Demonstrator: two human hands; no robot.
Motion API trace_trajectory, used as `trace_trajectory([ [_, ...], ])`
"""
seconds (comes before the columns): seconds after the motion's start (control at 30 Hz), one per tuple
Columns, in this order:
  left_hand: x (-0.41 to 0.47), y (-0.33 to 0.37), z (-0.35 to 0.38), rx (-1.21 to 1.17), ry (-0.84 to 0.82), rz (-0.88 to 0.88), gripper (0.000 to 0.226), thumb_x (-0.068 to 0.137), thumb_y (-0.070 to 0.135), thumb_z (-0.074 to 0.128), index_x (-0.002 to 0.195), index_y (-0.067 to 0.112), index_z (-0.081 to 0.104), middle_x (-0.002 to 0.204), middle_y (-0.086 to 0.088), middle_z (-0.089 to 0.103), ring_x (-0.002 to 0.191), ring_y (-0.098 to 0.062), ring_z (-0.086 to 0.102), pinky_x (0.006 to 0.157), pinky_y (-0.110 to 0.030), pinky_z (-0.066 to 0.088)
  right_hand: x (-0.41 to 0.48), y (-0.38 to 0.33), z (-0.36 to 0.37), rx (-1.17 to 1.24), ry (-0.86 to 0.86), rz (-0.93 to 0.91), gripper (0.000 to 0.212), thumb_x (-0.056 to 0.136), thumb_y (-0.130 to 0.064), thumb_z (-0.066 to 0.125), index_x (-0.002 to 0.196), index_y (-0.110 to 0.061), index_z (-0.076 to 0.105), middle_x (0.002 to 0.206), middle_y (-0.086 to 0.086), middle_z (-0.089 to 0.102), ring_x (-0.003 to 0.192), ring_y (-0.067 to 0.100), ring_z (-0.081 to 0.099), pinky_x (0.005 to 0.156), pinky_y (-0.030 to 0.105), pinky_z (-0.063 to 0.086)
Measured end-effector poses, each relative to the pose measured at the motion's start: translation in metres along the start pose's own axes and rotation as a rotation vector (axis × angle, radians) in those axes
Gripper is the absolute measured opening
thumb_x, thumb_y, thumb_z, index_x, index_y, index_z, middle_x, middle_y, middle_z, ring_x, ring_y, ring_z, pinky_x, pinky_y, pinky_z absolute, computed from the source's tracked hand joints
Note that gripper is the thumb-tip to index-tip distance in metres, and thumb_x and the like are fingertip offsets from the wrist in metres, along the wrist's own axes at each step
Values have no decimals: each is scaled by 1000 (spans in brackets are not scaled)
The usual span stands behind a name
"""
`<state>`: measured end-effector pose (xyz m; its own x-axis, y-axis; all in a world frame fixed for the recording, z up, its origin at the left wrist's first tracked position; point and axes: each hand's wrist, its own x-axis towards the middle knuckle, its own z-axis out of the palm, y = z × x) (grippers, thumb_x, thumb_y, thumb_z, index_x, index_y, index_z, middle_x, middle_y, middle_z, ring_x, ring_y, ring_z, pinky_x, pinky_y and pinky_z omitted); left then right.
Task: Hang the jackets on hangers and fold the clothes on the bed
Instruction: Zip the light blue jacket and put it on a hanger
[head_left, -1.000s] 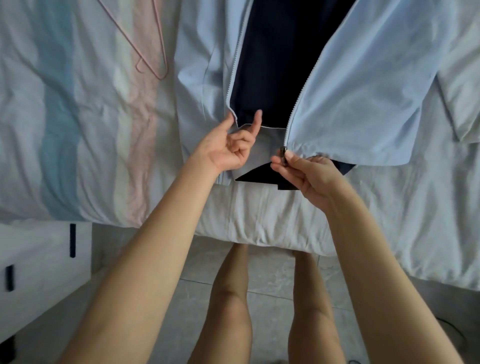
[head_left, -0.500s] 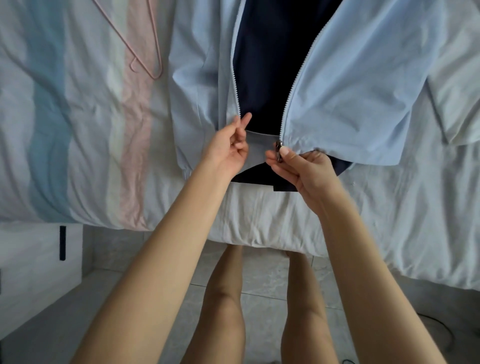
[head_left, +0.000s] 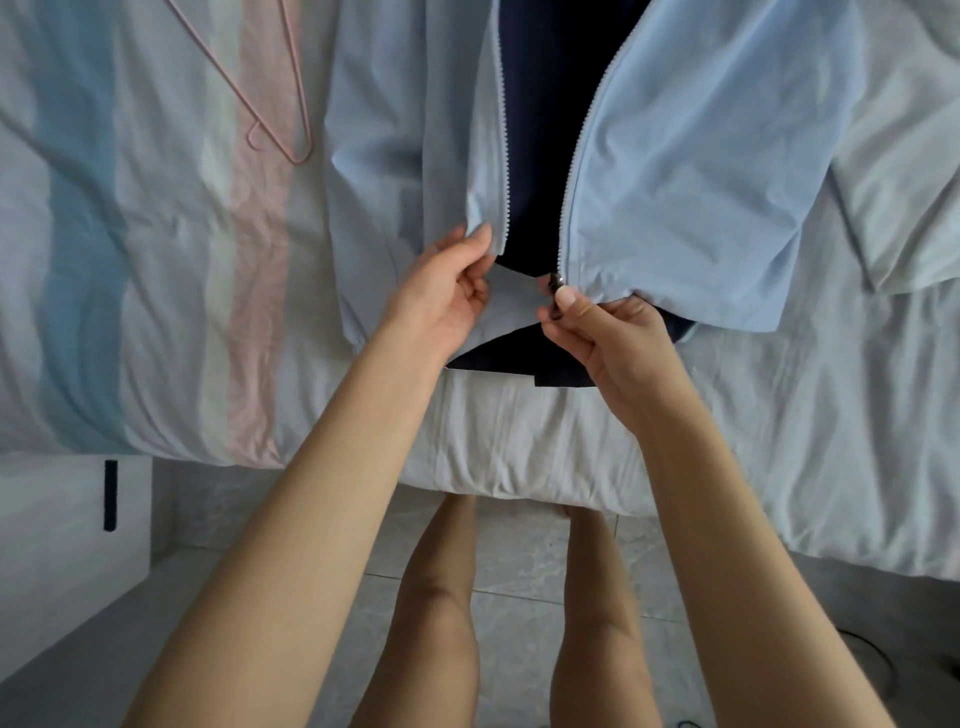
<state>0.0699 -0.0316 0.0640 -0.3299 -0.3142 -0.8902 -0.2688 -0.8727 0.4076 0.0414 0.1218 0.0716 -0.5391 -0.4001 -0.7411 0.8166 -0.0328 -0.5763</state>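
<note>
A light blue zip jacket (head_left: 685, 171) lies unzipped on the bed, its dark navy lining (head_left: 545, 130) showing between the two zipper edges. My left hand (head_left: 447, 296) pinches the bottom corner of the jacket's left front panel. My right hand (head_left: 608, 338) grips the dark zipper slider (head_left: 557, 291) at the bottom of the right front panel. The two panel ends are a short gap apart. A pink wire hanger (head_left: 270, 98) lies on the sheet to the left of the jacket.
The bed sheet (head_left: 156, 260) has pale blue, white and pink stripes on the left. A white garment (head_left: 904, 197) lies at the right edge. A white cabinet (head_left: 62, 530) stands at lower left. My bare legs stand on grey floor tiles (head_left: 519, 566) at the bed's edge.
My left hand went from open fingers beside the left panel to pinching its bottom corner. My right hand kept its hold on the zipper slider.
</note>
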Motion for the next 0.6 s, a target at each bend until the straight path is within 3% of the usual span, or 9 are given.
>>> trace_trajectory([
  [0.13,-38,-21,7,259,-69,248,24,80,-2,69,78,15,52,66,1,57,62,-10,56,63,-19,43,-10,-15,-2,-105,27,-91,5,86,-2,64,82,0,66,69,5,68,73,14,70,70,20,55],
  [0.3,-63,-23,14,395,-93,350,25,75,1,76,79,14,55,68,2,65,65,-6,63,75,-20,51,-22,-15,-6,-68,40,-122,10,86,-5,63,87,4,67,74,9,71,79,16,71,71,20,54],
  [0.43,-60,-17,16,414,-135,224,27,73,1,76,79,17,55,62,7,66,69,-11,55,69,-20,48,-30,-11,-6,51,43,-89,16,78,-13,65,84,2,68,77,10,72,83,17,71,73,19,54],
  [0.6,-55,-15,14,412,-189,158,36,76,1,73,68,19,44,74,-7,56,76,-22,43,56,-18,38,-39,-7,0,174,73,-73,16,88,-5,58,84,9,64,80,12,72,86,18,71,74,19,54],
])
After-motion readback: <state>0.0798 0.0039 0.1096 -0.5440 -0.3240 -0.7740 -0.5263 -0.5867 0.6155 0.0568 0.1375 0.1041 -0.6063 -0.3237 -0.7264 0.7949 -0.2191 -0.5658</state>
